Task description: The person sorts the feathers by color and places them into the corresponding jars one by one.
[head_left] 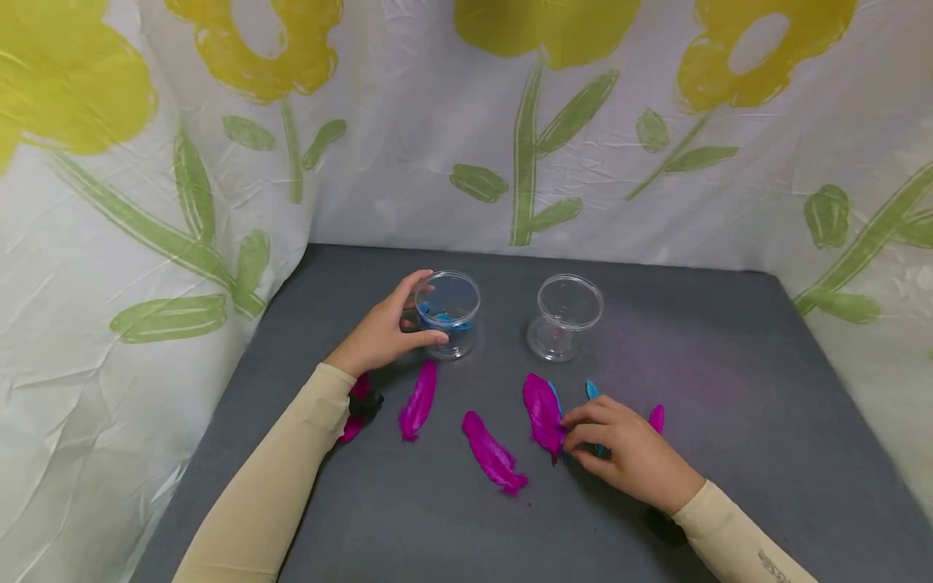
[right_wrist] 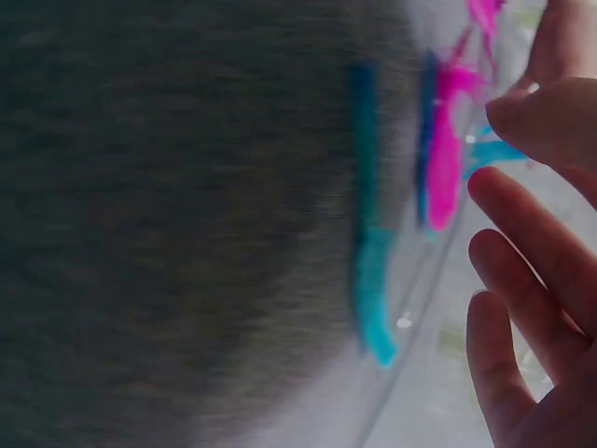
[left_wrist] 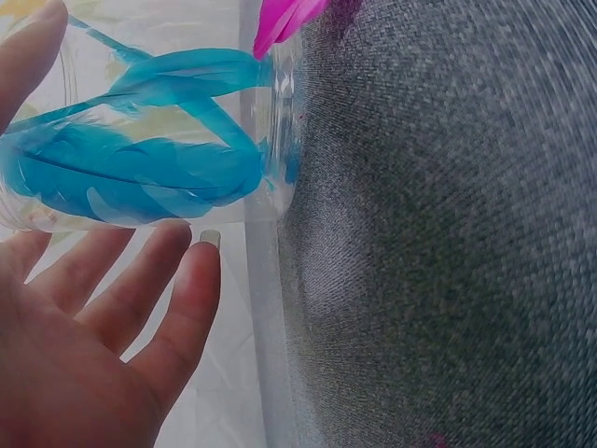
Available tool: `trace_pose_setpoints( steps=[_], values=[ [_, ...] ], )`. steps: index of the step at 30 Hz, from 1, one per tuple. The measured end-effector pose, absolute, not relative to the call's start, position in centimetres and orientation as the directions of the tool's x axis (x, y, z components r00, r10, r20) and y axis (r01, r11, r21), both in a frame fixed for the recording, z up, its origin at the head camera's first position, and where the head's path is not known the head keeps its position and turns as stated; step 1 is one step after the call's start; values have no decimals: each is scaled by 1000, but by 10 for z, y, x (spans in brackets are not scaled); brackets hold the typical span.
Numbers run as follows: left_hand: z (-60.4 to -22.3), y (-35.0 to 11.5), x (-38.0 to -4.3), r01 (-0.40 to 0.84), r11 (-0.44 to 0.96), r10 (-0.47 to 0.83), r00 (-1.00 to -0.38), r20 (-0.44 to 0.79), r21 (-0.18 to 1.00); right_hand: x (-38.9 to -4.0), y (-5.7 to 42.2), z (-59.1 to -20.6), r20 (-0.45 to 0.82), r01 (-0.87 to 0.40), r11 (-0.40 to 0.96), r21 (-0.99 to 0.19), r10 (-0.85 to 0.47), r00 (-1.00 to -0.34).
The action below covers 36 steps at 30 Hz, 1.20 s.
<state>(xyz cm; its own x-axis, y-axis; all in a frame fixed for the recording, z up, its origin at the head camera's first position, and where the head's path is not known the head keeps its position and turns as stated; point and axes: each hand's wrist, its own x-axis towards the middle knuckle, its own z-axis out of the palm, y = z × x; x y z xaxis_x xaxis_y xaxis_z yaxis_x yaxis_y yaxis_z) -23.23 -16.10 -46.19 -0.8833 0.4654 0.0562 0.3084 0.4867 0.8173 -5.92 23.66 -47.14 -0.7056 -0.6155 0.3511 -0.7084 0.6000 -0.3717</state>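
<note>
My left hand (head_left: 385, 328) grips a clear plastic jar (head_left: 461, 342), thumb in front and fingers round its far left side. Several blue feathers (left_wrist: 131, 177) lie inside that jar, seen through its wall in the left wrist view. My right hand (head_left: 634, 453) hovers low over the table with fingers spread and slightly bent, holding nothing. Its fingertips are beside a magenta feather (head_left: 541, 411), which partly covers a blue feather (head_left: 556, 398). Another blue feather (head_left: 593, 391) shows partly behind the right hand; the right wrist view gives more of this blue feather (right_wrist: 371, 271).
A second clear jar (head_left: 555, 344) stands right of the held one. Loose magenta feathers lie around: one feather (head_left: 418, 405) below the left jar, another feather (head_left: 494, 455) at centre front, a feather tip (head_left: 657, 418) beyond the right hand. The left wrist partly hides another magenta feather (head_left: 353, 429).
</note>
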Motion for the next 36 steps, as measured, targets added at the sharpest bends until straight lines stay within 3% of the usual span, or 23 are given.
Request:
trace_pose_setpoints(
  steps=[8,20,36],
  values=[
    [-462,-166,-230,292,501,447,-894,45,815,-61,232,-486,402,-765,577,-285,-653,-642],
    [-464,-161,-234,295,495,462,-886,40,817,-61,231,-481,386,-773,606,-188,-678,-625],
    [-462,-162,-233,295,503,466,-884,32,813,-67,224,-473,292,-804,594,11,-771,-566]
  ],
)
